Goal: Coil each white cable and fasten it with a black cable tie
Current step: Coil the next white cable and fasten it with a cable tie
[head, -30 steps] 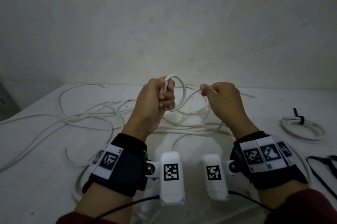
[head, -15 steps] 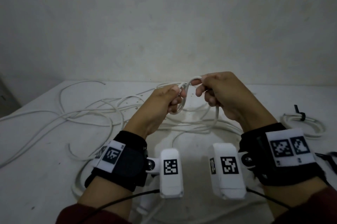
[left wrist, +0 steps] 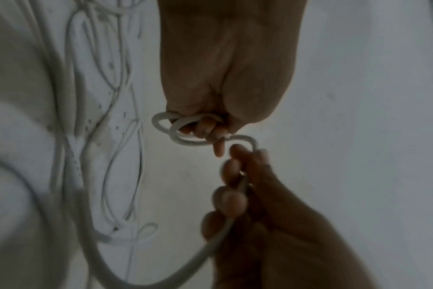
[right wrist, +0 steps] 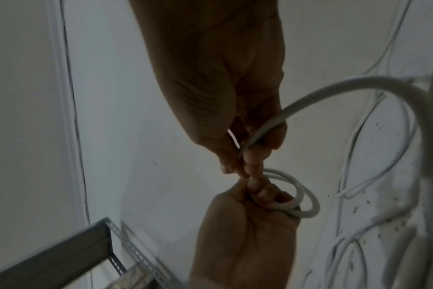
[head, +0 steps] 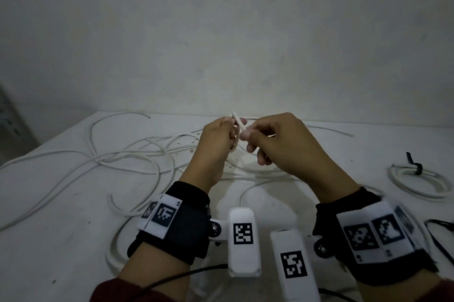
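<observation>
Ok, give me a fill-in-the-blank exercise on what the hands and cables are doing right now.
1. The left hand holds small ___ of white cable.
2. The right hand grips the same cable's free run, which trails down to the ___.
3. The finished coil at the right side of the table is fastened with a ___ cable tie.
4. Loose cables lie uncoiled to the ___ of the hands.

Missing words: loops; table; black; left
</observation>
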